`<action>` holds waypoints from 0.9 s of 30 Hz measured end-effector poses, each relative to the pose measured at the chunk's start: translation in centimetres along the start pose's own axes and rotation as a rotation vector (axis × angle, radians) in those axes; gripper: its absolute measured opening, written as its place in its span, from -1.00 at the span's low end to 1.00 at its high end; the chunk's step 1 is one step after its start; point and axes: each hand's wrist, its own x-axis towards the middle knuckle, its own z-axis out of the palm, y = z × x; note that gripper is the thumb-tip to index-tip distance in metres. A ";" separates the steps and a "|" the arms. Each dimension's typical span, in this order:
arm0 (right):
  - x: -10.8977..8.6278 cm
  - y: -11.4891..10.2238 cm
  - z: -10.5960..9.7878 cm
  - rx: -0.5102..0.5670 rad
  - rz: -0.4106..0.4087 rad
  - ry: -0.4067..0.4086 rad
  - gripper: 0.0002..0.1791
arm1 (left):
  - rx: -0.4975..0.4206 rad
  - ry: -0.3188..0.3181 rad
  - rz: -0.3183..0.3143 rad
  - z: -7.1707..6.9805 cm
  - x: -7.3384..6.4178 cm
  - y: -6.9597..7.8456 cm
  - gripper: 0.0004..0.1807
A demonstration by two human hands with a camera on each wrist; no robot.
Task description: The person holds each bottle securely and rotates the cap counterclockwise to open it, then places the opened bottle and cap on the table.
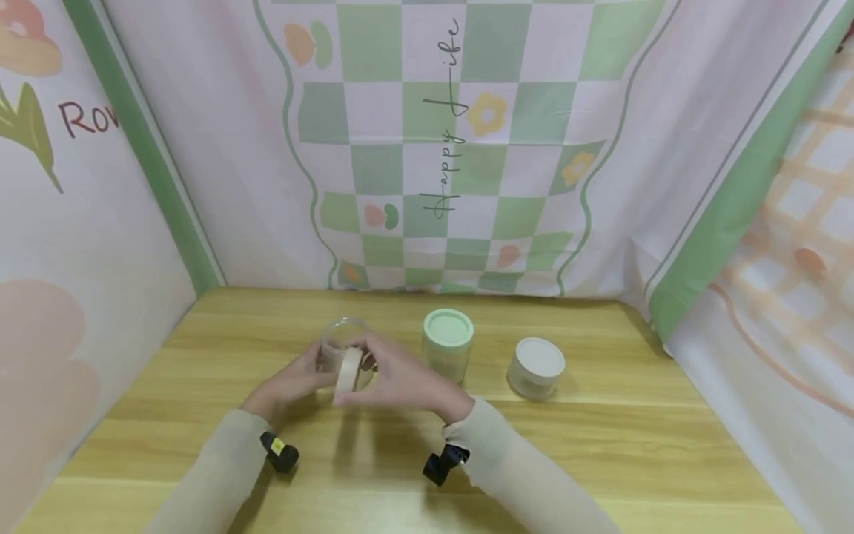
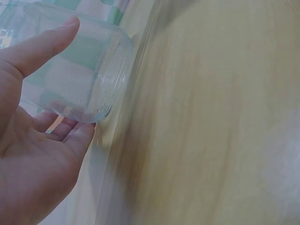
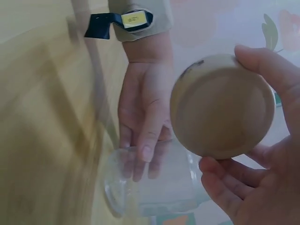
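My left hand holds a clear jar from the side, thumb on one face and fingers round the other. The jar stands roughly upright, its base close to the tabletop. Beside it, my right hand grips a round, pale cream lid by its edge, between thumb and fingertips. In the head view the lid is tipped on edge in front of the jar. A dark mark shows on the lid's rim in the right wrist view.
A tall container with a mint-green lid stands right of my hands. Farther right is a short clear container with a white lid. Both rest on the wooden table, with a checked green-and-white curtain hanging behind it.
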 end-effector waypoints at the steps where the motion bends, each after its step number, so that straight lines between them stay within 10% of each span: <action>1: -0.1 0.1 0.1 0.005 0.011 -0.017 -0.10 | 0.010 0.003 -0.001 0.0 0.0 0.0 0.02; 11: -1.4 1.6 1.2 -0.042 0.069 -0.272 -0.05 | 0.046 0.021 -0.025 0.0 -0.1 0.1 -0.01; 27: -1.1 3.9 3.6 -0.049 0.059 -0.319 0.08 | 0.029 0.013 -0.044 0.1 0.0 0.2 0.05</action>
